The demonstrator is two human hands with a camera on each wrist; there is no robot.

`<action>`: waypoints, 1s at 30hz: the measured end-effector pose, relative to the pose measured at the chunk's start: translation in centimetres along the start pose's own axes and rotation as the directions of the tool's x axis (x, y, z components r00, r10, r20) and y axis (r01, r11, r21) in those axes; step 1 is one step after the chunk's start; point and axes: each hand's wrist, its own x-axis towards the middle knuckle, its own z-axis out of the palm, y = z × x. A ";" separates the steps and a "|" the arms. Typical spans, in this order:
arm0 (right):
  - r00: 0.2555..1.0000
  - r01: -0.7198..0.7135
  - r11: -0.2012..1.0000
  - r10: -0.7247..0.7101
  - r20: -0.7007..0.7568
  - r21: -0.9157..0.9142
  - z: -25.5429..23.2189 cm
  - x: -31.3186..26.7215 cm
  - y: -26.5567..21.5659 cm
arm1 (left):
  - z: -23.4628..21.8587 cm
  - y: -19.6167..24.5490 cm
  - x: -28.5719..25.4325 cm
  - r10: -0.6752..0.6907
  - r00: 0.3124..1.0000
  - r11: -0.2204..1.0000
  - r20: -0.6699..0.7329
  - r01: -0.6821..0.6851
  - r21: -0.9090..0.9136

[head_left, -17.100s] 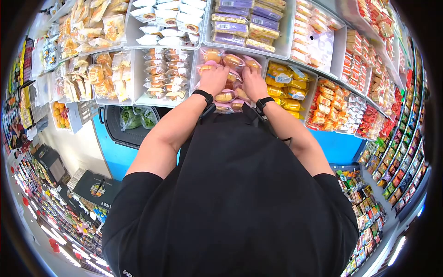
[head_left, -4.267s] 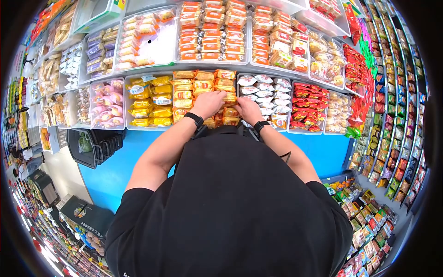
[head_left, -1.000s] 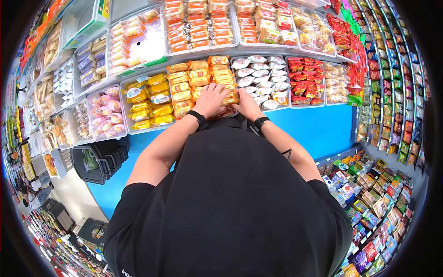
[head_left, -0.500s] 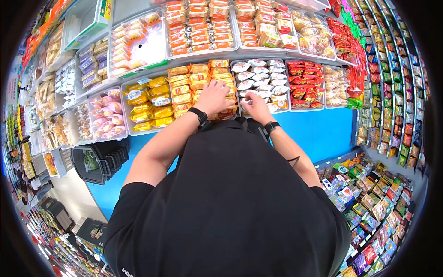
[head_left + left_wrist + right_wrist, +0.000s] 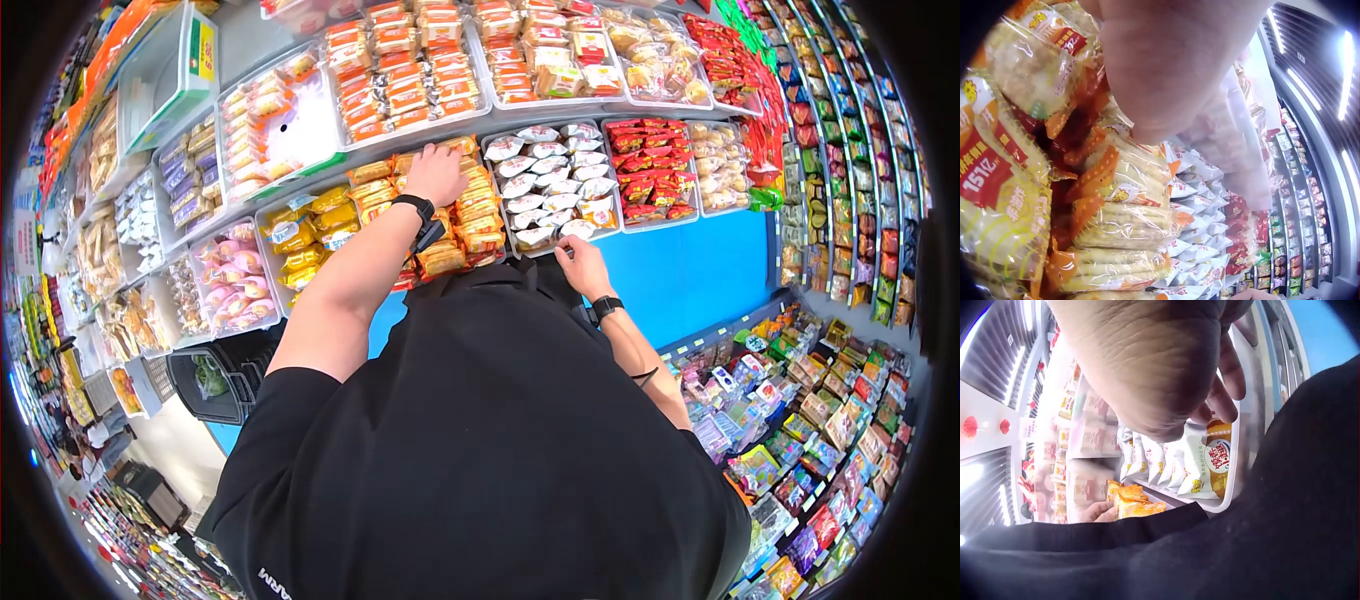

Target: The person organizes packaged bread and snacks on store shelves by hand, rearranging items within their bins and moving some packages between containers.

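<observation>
In the head view my left hand [image 5: 436,174] reaches across the bin of orange-and-yellow wrapped snack packets [image 5: 478,212], its extended fingers over the packets at the far end. The left wrist view has the heel of that hand [image 5: 1166,62] large above clear-wrapped packets with orange ends [image 5: 1125,225]; its fingertips are out of that view. My right hand [image 5: 582,268] hangs with loosely bent fingers by the front corner of the bin of white packets [image 5: 548,190]. Seen from the right wrist, the hand [image 5: 1147,369] holds nothing, and white packets [image 5: 1172,462] stand behind its fingers.
Yellow packets [image 5: 305,235] and pink-wrapped cakes [image 5: 235,275] fill bins on the left. Red packets [image 5: 652,165] stand to the right. Orange-white packets [image 5: 410,80] lie in the row behind. Black shopping baskets [image 5: 215,385] stand below; a packed shelf [image 5: 810,420] is at right.
The right hand has left the orange packets and drawn back to the right, off the bins' front. My left hand has moved farther up the bin. The head view has shifted slightly rightward.
</observation>
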 end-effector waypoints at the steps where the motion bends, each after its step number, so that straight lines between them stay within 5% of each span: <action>1: 1.000 0.002 1.000 -0.002 -0.013 0.018 0.2 -0.3 0.2 | 0.0 0.2 0.0 0.004 1.000 1.000 -0.012 -0.004 0.004; 12: 0.995 -0.102 0.995 0.102 0.015 -0.009 -1.3 0.4 3.2 | 1.6 -0.7 0.9 0.031 0.997 1.000 -0.064 -0.031 0.001; 24: 0.996 -0.083 0.996 0.083 0.022 -0.018 -1.4 0.5 3.2 | -1.9 0.1 1.9 0.095 0.995 0.995 -0.006 -0.095 0.016; 26: 0.998 -0.061 0.998 0.061 0.026 -0.018 -1.4 0.1 3.1 | -1.8 0.1 2.2 0.056 0.987 0.998 -0.150 -0.062 -0.031; 30: 0.999 -0.033 0.999 0.034 0.003 -0.032 -1.3 0.1 3.1 | 0.9 -1.0 3.1 0.049 0.977 0.995 -0.209 -0.065 -0.072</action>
